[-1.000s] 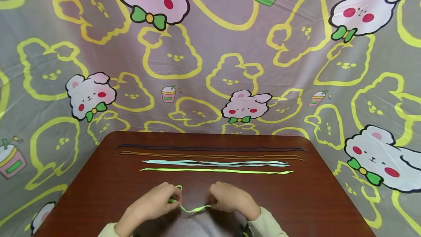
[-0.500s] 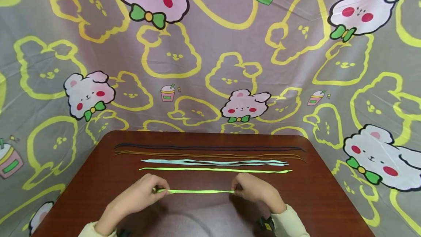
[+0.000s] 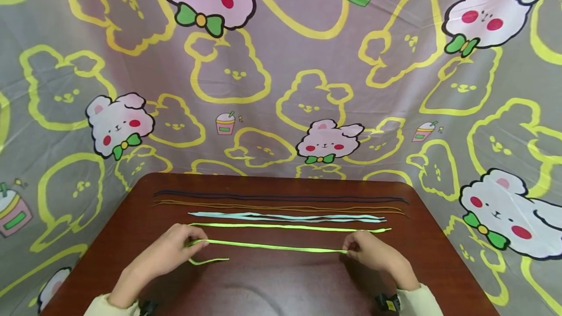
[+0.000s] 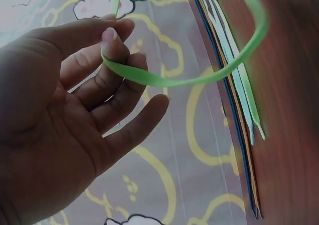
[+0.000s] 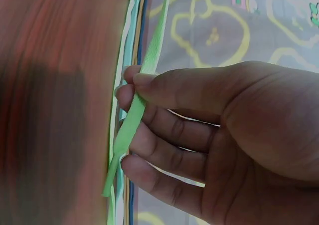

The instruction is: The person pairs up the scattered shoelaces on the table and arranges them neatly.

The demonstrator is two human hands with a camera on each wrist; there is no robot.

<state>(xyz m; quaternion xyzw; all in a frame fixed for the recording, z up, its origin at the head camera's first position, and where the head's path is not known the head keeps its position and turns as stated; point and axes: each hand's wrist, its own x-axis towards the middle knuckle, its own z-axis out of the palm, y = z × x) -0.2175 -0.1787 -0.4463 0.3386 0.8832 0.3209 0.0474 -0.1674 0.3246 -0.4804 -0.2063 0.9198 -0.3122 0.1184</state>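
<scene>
A flat yellow-green shoelace [image 3: 272, 246] stretches nearly straight between both hands over the near half of the table. My left hand [image 3: 169, 250] pinches it between thumb and fingertips; its loose end curls back toward the middle below that hand. In the left wrist view the slack part of the lace [image 4: 174, 82] loops away from the fingers. My right hand [image 3: 377, 255] pinches the lace near its other end, and the narrow tip [image 5: 110, 177] hangs past the fingers in the right wrist view. A matching yellow-green lace [image 3: 290, 227] lies straight just beyond the hands.
Beyond it, light blue laces [image 3: 285, 217], brown laces [image 3: 281, 208] and dark blue laces [image 3: 281, 198] lie in parallel rows across the brown table [image 3: 307, 286]. A grey cloth [image 3: 263, 62] with rabbit prints hangs around the table's back and sides.
Both hands have moved apart and slightly away from the body. The lace between them, sagging and short at first, is now drawn out long and taut, and its left end hangs free.
</scene>
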